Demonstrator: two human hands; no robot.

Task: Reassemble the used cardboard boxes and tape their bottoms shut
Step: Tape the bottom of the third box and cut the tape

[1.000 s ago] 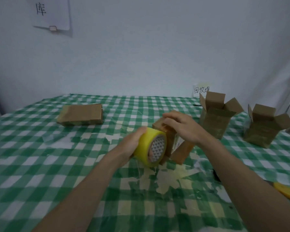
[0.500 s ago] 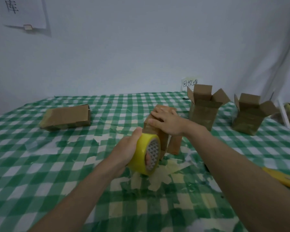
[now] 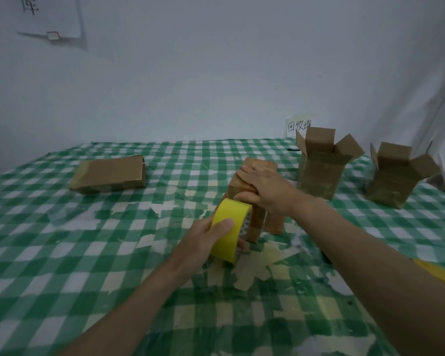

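Centre: a small cardboard box (image 3: 252,201) stands on the counter (image 3: 62,253) with its closed face upward and its lower flaps splayed against the cloth. The right hand (image 3: 265,187) lies palm-down across that upper face, fingers flat and thumb on the near edge, pressing rather than gripping. The left hand (image 3: 208,237) grasps a roll of yellow tape (image 3: 230,228), thumb over the outer band and fingers reaching into the core; the roll is upright on its edge and touches the box's near side, just below the right thumb.

Surroundings: the counter is covered by a green-and-white checked cloth, patched near the box with pale tape scraps (image 3: 249,276). To the right of the held box stand 2 upright boxes with open top flaps, 1 nearer (image 3: 319,173) and 1 farther right (image 3: 393,181), well apart from each other. At far left a flattened box (image 3: 108,174) lies on the cloth. A yellow object (image 3: 439,273), only partly in view, rests at the right edge of the counter.

Background: a small handwritten label (image 3: 299,124) is fixed to the wall behind the nearer open box, and a sheet of paper (image 3: 52,16) bearing a written character hangs at upper left.
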